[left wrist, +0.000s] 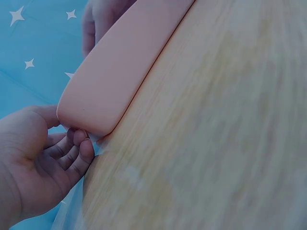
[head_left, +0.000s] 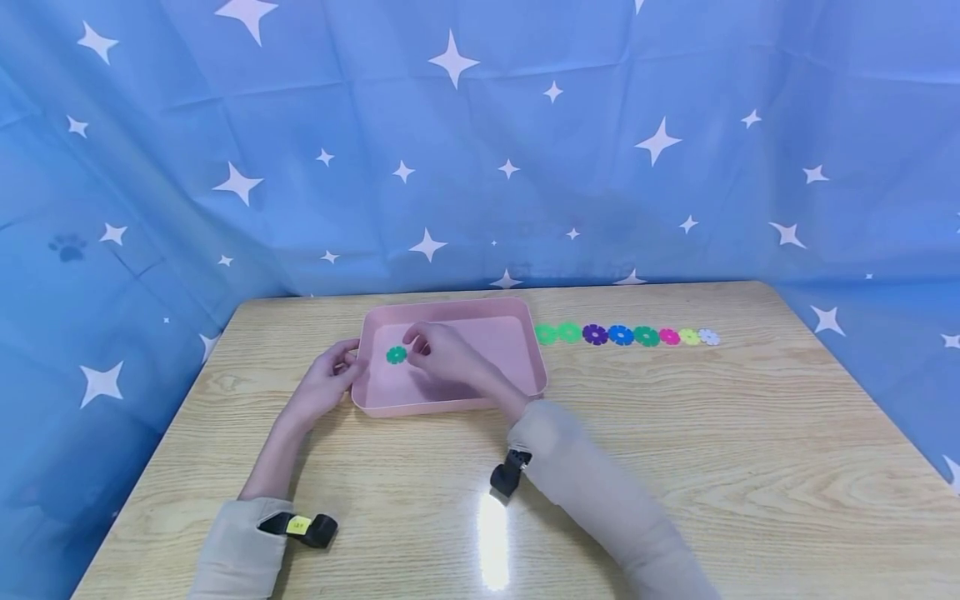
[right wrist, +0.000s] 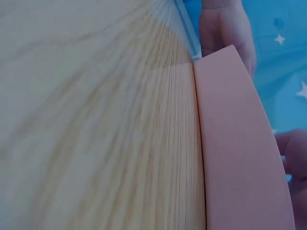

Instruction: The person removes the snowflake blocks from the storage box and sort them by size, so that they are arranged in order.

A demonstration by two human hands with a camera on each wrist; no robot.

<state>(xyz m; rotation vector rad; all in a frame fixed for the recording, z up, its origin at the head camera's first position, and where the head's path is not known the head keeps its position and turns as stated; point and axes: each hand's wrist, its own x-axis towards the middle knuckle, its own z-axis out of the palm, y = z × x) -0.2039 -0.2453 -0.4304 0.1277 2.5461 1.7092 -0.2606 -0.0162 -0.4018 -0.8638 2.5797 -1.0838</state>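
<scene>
In the head view a pink tray (head_left: 450, 408) stands on the table, with one green flower-shaped disc (head_left: 396, 355) lying inside at its left. My left hand (head_left: 330, 379) holds the tray's left end; the left wrist view shows the thumb and bent fingers of that hand (left wrist: 43, 163) around the tray's corner (left wrist: 100, 105). Over the tray is my right hand (head_left: 444, 352), its fingers bent and spread just right of the green disc, with no disc visible between them. The tray's wall (right wrist: 240, 143) hides most of the right hand (right wrist: 295, 155) in the right wrist view.
To the right of the tray a row of flower-shaped discs runs along the table: light green (head_left: 569, 332), purple (head_left: 595, 334), blue (head_left: 620, 335), green (head_left: 647, 336), pink (head_left: 670, 337), yellow (head_left: 689, 336) and white (head_left: 708, 337). A blue starred curtain (head_left: 510, 217) hangs behind the table (head_left: 675, 433).
</scene>
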